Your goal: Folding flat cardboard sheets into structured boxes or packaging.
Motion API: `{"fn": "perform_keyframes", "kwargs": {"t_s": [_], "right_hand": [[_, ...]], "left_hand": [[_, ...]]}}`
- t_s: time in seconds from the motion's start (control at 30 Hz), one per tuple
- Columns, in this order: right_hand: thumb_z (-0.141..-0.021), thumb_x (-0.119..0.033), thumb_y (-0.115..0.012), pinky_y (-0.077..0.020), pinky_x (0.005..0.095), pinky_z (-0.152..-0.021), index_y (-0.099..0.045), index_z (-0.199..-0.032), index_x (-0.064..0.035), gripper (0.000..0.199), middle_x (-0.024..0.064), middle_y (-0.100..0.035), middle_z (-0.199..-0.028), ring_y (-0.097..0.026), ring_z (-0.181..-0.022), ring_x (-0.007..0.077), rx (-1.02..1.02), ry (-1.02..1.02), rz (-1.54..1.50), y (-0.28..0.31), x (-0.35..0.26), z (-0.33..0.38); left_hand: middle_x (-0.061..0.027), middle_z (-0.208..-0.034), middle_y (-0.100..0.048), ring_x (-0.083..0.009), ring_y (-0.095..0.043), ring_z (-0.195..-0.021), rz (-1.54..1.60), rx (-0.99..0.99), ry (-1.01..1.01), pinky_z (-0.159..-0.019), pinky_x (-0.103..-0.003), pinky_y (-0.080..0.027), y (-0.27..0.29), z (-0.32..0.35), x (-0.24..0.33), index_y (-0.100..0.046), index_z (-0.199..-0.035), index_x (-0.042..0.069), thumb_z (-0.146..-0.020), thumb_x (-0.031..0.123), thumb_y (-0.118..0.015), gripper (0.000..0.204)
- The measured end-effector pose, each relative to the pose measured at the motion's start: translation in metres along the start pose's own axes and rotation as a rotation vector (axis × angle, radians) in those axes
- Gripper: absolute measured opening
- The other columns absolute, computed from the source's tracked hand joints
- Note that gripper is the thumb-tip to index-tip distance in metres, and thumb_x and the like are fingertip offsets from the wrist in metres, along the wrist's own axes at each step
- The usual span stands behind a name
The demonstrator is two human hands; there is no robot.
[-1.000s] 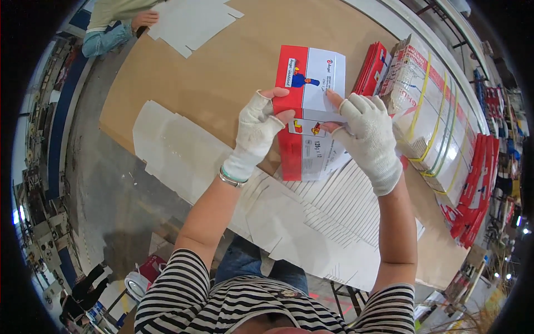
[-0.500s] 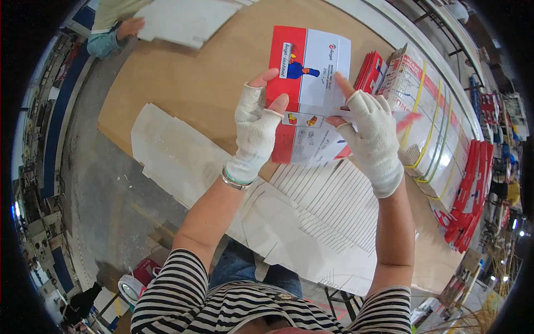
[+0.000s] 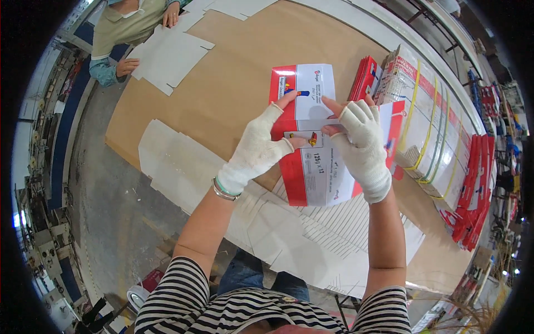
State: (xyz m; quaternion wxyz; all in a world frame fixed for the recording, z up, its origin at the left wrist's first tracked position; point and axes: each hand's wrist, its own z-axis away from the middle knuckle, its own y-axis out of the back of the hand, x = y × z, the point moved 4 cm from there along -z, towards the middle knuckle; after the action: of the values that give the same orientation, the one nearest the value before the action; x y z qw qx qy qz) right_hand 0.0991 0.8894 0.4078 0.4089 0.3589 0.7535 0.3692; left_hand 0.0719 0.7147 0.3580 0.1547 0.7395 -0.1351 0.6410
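Between my hands is a partly folded printed carton (image 3: 322, 161) in red and white, its creased panels facing up toward me. My left hand (image 3: 258, 145), in a white fingerless glove, grips its left side, with thumb and forefinger spread over the printed face and the other fingers hidden. On the right, my gloved right hand (image 3: 361, 139) holds the carton by a raised side panel, its thumb and forefinger near the middle fold. That panel stands up in red and white beyond the right knuckles.
Plain pale cardboard blanks (image 3: 172, 150) overlap along the brown table's (image 3: 222, 72) near edge. At right are a strapped bundle of cartons (image 3: 428, 122), a small red stack (image 3: 365, 78) and a pile of red flat cartons (image 3: 475, 189). Across the table, another person's hand (image 3: 127, 67) touches a pale blank (image 3: 172, 58).
The carton has come lower and nearer to me, its lower panel showing more fully. My left thumb and forefinger reach further over it. The other person's pale blank now lies on the table.
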Motion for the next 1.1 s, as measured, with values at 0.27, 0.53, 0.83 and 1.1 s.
{"fn": "perform_keyframes", "kwargs": {"t_s": [0.27,0.53,0.83,1.1], "right_hand": [[-0.070,-0.013,-0.076,-0.0368,0.0426,-0.096,-0.064,-0.113,-0.0030,0.045,0.0081,-0.051,-0.081,-0.050,-0.088,0.0271,-0.133,-0.100,-0.113,-0.001,0.001,0.013],[-0.072,-0.015,-0.076,-0.0400,0.0396,-0.086,-0.066,-0.107,-0.0027,0.038,0.0096,-0.053,-0.083,-0.050,-0.088,0.0275,-0.175,-0.189,-0.139,-0.003,0.003,0.014],[-0.076,-0.016,-0.075,-0.0402,0.0375,-0.082,-0.068,-0.104,-0.0042,0.031,0.0084,-0.054,-0.080,-0.051,-0.085,0.0250,-0.199,-0.274,-0.244,-0.007,0.008,0.015],[-0.077,-0.014,-0.074,-0.0429,0.0363,-0.079,-0.069,-0.102,-0.0049,0.027,0.0089,-0.057,-0.082,-0.053,-0.085,0.0246,-0.215,-0.327,-0.286,-0.007,0.010,0.012]], "left_hand": [[-0.0223,-0.110,-0.065,-0.0250,-0.065,-0.100,-0.210,-0.140,0.055,-0.085,-0.034,-0.052,0.008,-0.002,0.011,-0.051,-0.131,-0.002,-0.072,0.002,-0.075,0.064],[-0.0158,-0.100,-0.069,-0.0174,-0.066,-0.089,-0.337,-0.159,0.075,-0.080,-0.031,-0.052,0.011,-0.007,0.007,-0.057,-0.124,-0.004,-0.073,0.010,-0.077,0.056],[-0.0144,-0.092,-0.069,-0.0151,-0.066,-0.084,-0.359,-0.198,0.105,-0.077,-0.030,-0.052,0.011,-0.011,0.001,-0.059,-0.118,-0.006,-0.073,0.009,-0.075,0.050],[-0.0107,-0.088,-0.070,-0.0126,-0.065,-0.080,-0.274,-0.208,0.176,-0.073,-0.028,-0.051,0.011,-0.014,0.008,-0.061,-0.113,-0.005,-0.075,0.009,-0.074,0.043]]}}
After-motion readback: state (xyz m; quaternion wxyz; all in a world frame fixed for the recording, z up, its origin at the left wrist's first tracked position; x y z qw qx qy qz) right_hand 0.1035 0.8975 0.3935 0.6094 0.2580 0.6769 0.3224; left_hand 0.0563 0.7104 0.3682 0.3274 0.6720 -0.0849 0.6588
